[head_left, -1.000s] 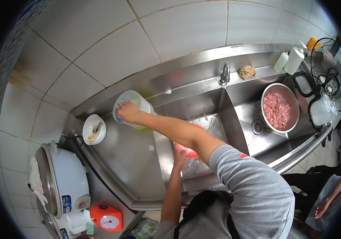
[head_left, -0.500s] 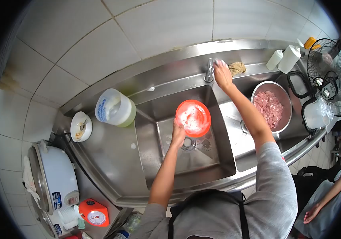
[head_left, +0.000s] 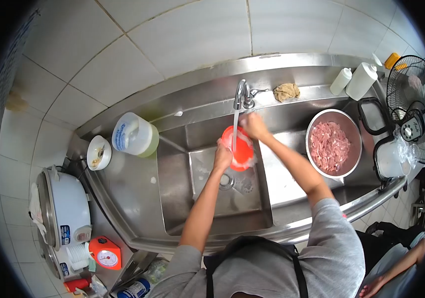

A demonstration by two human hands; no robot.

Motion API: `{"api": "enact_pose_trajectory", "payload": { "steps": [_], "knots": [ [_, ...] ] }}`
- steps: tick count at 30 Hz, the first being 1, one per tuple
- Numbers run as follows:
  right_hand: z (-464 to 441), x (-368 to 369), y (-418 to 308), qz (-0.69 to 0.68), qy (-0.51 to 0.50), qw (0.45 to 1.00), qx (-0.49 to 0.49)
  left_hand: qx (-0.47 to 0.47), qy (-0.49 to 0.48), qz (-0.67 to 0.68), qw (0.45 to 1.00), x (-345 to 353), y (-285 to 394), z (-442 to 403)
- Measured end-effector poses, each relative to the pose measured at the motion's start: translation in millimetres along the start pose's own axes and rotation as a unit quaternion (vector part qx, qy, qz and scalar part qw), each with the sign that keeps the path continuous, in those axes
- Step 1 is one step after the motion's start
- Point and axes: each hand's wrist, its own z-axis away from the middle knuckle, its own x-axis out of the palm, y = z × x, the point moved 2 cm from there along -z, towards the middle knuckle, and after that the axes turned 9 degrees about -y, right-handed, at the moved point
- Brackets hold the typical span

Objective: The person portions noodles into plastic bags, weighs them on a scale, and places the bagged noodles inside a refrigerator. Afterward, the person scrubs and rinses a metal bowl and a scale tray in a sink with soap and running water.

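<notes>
Over the left sink basin, my left hand (head_left: 223, 158) is closed on the near-left rim of a shallow red plastic bowl (head_left: 242, 154), which is tilted. Water pours from the chrome faucet (head_left: 241, 94) onto the bowl, and pale suds show at its edge. My right hand (head_left: 254, 126) is at the bowl's far-right rim, just right of the stream. Its fingers are smeared by motion, so their grip cannot be made out. The faucet's lever points to the right.
A metal bowl (head_left: 309, 149) of cut raw meat stands at right. Behind are a tan cloth (head_left: 287, 92) and white bottles (head_left: 361, 82). A plastic tub (head_left: 148, 131) and white bowl (head_left: 98, 166) sit left. A fan (head_left: 411, 104) and another person's arm (head_left: 406, 263) appear at right.
My right hand has come down from the faucet lever to the red bowl. Water now runs, and the foam on the bowl has thinned. The bowl has tilted; the view has shifted slightly.
</notes>
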Motion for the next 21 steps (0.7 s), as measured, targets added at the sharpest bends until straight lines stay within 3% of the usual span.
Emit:
{"api": "enact_pose_trajectory", "payload": {
  "steps": [1,2,3,4,6,7,9,10,12,13,16,17,19,20,21],
  "knots": [
    [5,13,-10,-0.169,-0.076,0.980,0.067,0.000,0.001,-0.035,0.999,3,8,3],
    [0,54,4,-0.421,-0.083,0.892,0.141,0.000,0.000,-0.071,0.997,7,11,5],
    [4,60,-7,-0.599,-0.132,0.769,0.182,0.053,0.031,-0.083,0.995,15,-1,-5],
    [5,66,-13,-0.602,-0.151,0.748,0.234,0.031,0.007,-0.120,0.992,19,-7,-7],
    [7,66,-24,-0.500,-0.101,0.831,0.221,-0.010,-0.039,-0.194,0.980,21,-16,-11],
    [8,62,-25,-0.427,-0.127,0.873,0.198,0.023,0.004,-0.184,0.983,24,-19,-11],
    [12,38,-32,-0.268,-0.174,0.936,0.150,-0.003,0.006,-0.242,0.970,28,-18,-13],
    [13,36,-28,-0.285,-0.198,0.922,0.170,-0.017,0.006,-0.269,0.963,31,-17,-13],
    [12,31,-19,-0.315,-0.245,0.893,0.210,0.068,0.051,-0.369,0.925,34,-8,-9],
    [10,39,-11,-0.353,-0.219,0.894,0.169,0.110,0.074,-0.417,0.899,34,-4,-8],
    [14,50,-17,-0.557,-0.132,0.802,0.168,0.294,0.180,-0.458,0.819,38,-35,-28],
    [14,54,-24,-0.594,-0.117,0.770,0.203,0.314,0.186,-0.439,0.821,40,-34,-29],
    [11,54,-34,-0.573,-0.141,0.775,0.226,0.352,0.199,-0.402,0.821,39,-33,-35],
    [7,57,-39,-0.564,-0.155,0.776,0.235,0.259,0.134,-0.440,0.849,37,-33,-38],
    [2,56,-34,-0.439,-0.216,0.846,0.213,0.162,0.066,-0.471,0.865,36,-28,-36]
  ]
}}
